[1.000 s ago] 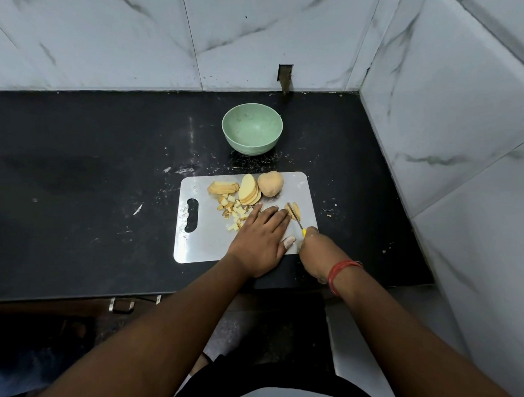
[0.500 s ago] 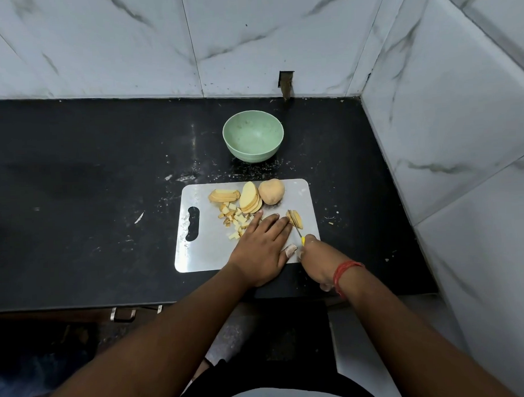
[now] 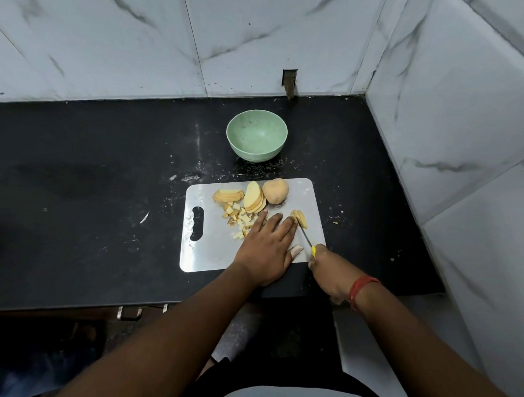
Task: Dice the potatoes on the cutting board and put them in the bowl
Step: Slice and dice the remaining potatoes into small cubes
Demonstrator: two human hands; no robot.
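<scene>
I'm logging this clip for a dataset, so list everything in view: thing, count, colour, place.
bowl: one, pale green, on the counter behind the board, nothing visible inside.
cutting board: one, white, handle slot at its left, on the counter.
whole potato: one, tan, far edge of the board.
sliced potato stacks: two, yellow, left of the whole potato.
diced pieces: small heap, yellow, mid-board by the left fingertips.
slices being cut: a few, yellow, under the blade.
knife: one, yellow handle, right side of the board.
counter: one, black, speckled with scraps.
wall tiles: white marble, behind and to the right.
left hand: flat on the board, fingertips by the slices.
right hand: grips the knife; red wrist thread.
</scene>
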